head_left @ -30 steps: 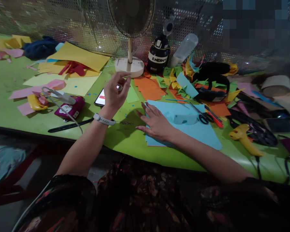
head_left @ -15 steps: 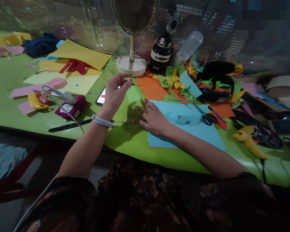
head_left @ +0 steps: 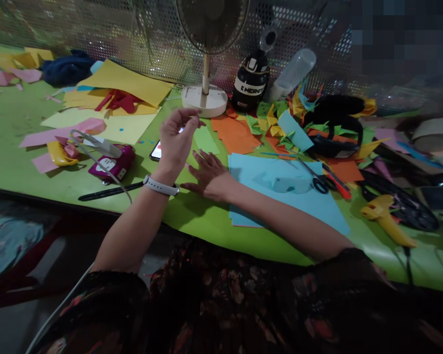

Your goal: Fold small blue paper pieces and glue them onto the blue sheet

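Observation:
My left hand (head_left: 176, 140), with a pale wristband (head_left: 161, 186), is raised over the phone (head_left: 155, 150) and hides much of it. Its fingers are curled with thumb and forefinger close together; anything in the pinch is too small to make out. My right hand (head_left: 211, 178) lies palm down with fingers spread on the green tabletop (head_left: 195, 216), just left of the blue paper sheets (head_left: 254, 169). It holds nothing. Beyond its fingertips is a light green paper piece (head_left: 205, 139). The right forearm crosses over the blue sheets.
Scissors (head_left: 319, 184) and a red-handled cutter (head_left: 337, 183) rest at the blue sheets' right side. A yellow glue gun (head_left: 386, 216) lies farther right. Behind stand a fan (head_left: 205, 101) and black bottle (head_left: 250, 83). At left are a purple power adapter (head_left: 112, 162) and a black pen (head_left: 109, 191).
My right hand has slid left across the tabletop, off the edge of the blue sheets and closer to my left wrist. My left hand stays raised and curled. The view has shifted slightly.

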Tool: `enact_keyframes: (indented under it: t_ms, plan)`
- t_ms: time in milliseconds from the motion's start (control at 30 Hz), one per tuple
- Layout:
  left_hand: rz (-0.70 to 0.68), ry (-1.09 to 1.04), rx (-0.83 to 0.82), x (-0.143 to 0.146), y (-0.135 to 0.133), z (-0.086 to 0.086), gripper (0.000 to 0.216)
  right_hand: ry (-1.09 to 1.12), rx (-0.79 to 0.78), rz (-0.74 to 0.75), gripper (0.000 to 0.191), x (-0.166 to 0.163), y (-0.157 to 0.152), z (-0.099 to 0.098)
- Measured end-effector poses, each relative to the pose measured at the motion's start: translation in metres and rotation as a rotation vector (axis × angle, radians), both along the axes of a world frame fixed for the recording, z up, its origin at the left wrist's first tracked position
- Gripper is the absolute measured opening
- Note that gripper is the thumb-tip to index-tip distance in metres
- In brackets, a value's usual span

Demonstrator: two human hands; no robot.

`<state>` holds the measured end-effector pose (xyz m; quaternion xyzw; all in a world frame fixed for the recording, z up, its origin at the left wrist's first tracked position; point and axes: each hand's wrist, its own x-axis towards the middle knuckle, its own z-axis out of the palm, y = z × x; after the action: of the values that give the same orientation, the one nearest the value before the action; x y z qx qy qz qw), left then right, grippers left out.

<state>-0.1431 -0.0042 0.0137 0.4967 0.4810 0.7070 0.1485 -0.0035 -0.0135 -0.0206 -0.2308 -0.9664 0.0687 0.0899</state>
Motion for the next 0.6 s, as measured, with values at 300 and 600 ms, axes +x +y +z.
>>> enact_keyframes:
  t_ms: [300,600]
  plan:
    - [0.004,-0.064,0.065,-0.004,0.004,-0.001,0.003,0.115,-0.079,0.027,0.064,-0.004,0.009,-0.002]
    - [-0.144,-0.067,-0.139,0.008,0.003,-0.008,0.014,0.696,-1.031,-0.195,0.041,0.098,0.03,0.025]
